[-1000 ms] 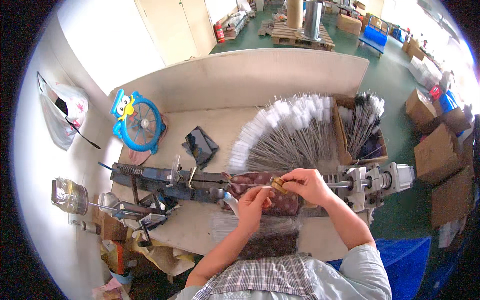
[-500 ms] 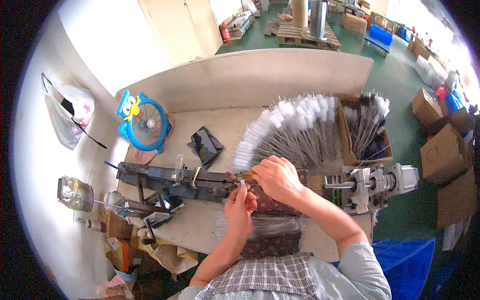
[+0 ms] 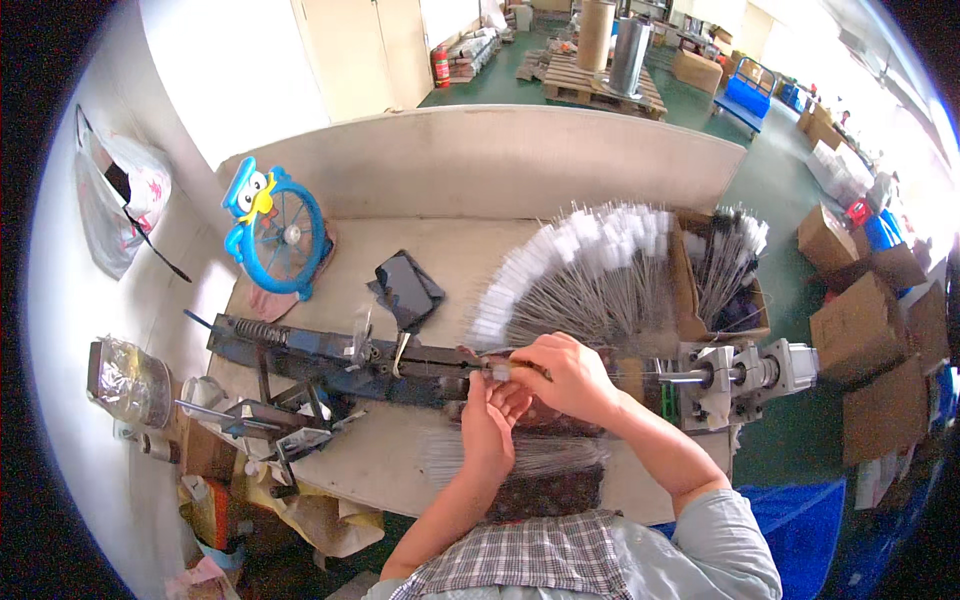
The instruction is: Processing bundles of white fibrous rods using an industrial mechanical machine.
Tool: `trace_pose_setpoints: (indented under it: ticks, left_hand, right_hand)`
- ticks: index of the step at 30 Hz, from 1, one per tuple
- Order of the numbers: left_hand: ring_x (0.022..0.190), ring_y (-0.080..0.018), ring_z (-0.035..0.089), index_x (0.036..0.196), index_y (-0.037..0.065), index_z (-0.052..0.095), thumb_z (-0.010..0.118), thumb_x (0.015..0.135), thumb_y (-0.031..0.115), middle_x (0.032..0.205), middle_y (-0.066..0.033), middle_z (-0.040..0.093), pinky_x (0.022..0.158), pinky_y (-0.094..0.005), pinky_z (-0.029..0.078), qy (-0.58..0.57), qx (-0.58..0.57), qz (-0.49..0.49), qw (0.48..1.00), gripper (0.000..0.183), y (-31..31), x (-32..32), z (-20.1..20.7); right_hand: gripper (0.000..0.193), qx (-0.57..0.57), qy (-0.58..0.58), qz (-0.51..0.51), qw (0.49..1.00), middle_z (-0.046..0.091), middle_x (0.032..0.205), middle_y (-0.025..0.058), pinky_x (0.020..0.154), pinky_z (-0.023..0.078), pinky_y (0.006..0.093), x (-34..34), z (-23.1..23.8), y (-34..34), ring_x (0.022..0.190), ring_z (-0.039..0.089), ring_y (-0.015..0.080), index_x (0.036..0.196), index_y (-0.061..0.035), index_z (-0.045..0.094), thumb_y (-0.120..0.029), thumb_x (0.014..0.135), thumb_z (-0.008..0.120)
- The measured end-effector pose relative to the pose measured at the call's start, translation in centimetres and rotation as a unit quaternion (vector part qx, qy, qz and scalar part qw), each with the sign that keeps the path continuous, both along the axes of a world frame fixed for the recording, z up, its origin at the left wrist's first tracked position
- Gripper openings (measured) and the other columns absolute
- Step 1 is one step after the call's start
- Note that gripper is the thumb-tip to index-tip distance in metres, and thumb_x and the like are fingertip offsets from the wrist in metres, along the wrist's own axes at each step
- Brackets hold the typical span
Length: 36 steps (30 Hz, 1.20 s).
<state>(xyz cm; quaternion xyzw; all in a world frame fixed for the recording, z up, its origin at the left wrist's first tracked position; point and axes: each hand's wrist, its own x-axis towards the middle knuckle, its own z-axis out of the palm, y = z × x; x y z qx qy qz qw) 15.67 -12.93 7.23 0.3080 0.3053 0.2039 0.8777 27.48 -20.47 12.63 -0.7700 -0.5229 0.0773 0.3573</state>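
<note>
My left hand [image 3: 488,430] is raised at the middle of the bench, thumb and fingertips closed around a small white piece [image 3: 500,372]. Against it from the right comes my right hand [image 3: 570,378], fingers curled round a slim tool with yellowish-brown handles [image 3: 540,370]; its kind is mostly hidden. Both hands meet at the right end of a long dark metal machine rail [image 3: 420,372]. Beyond them a fan of white-tipped wire brushes [image 3: 590,265] lies on the bench. A bundle of thin wires [image 3: 520,455] rests on a dark patterned cloth [image 3: 545,495] close to my body.
A motor-driven clamp unit [image 3: 735,375] stands at the bench's right end. Behind it sits a cardboard box [image 3: 688,290] of brushes. A blue cartoon wheel fan [image 3: 285,235] and a dark phone-like slab [image 3: 405,290] lie to the left. A low panel [image 3: 480,160] borders the far edge.
The view has shifted slightly. My right hand's fingers have turned lower over the tool, and its yellowish handles show less. Both hands stay together at the rail's end.
</note>
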Motion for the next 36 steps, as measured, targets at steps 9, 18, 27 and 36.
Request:
trace_pose_setpoints:
  ticks: [9, 18, 27, 36]
  left_hand:
    - [0.091, -0.0153, 0.057, 0.103, 0.006, 0.051, 0.040, 0.096, 0.034, 0.093, -0.0033, 0.059, 0.085, -0.0318, 0.044, -0.065, -0.081, 0.094, 0.990, 0.031, -0.5, 0.1, -0.2]
    - [0.084, -0.0135, 0.058, 0.092, 0.004, 0.054, 0.053, 0.089, 0.014, 0.090, -0.0039, 0.059, 0.075, -0.0272, 0.048, -0.032, -0.006, 0.147, 0.989, 0.011, -1.3, 1.1, 0.7]
    - [0.079, -0.0131, 0.057, 0.088, 0.006, 0.054, 0.056, 0.085, 0.006, 0.088, -0.0042, 0.059, 0.074, -0.0264, 0.047, -0.029, 0.015, 0.131, 0.991, 0.003, -2.0, 1.5, 1.0]
    - [0.078, -0.0130, 0.057, 0.087, 0.007, 0.054, 0.052, 0.087, 0.015, 0.083, -0.0022, 0.058, 0.074, -0.0273, 0.046, -0.039, -0.046, 0.160, 0.985, 0.008, -1.6, 1.1, 0.7]
  right_hand:
    - [0.030, 0.088, -0.163, -0.062, 0.981, 0.060, 0.091, 0.0010, 0.077, 0.042, 0.0359, -1.7, -1.7, 0.7, 0.093, 0.054, 0.0216, 0.093, -0.0112, 0.063, -0.026, 0.067, 0.069]
    - [0.020, 0.135, -0.184, -0.016, 0.973, 0.061, 0.092, -0.0012, 0.078, 0.043, 0.0355, -1.1, -1.7, -0.3, 0.093, 0.054, 0.0201, 0.089, -0.0169, 0.066, -0.022, 0.069, 0.065]
    - [0.027, 0.138, -0.180, -0.027, 0.974, 0.062, 0.091, 0.0004, 0.074, 0.045, 0.0345, -0.1, -1.8, -2.3, 0.090, 0.057, 0.0206, 0.090, -0.0144, 0.069, -0.019, 0.064, 0.072]
    - [0.040, 0.141, -0.165, -0.056, 0.975, 0.061, 0.095, 0.0006, 0.075, 0.043, 0.0347, -1.6, -2.2, -0.7, 0.090, 0.055, 0.0205, 0.102, -0.0104, 0.062, -0.023, 0.065, 0.069]
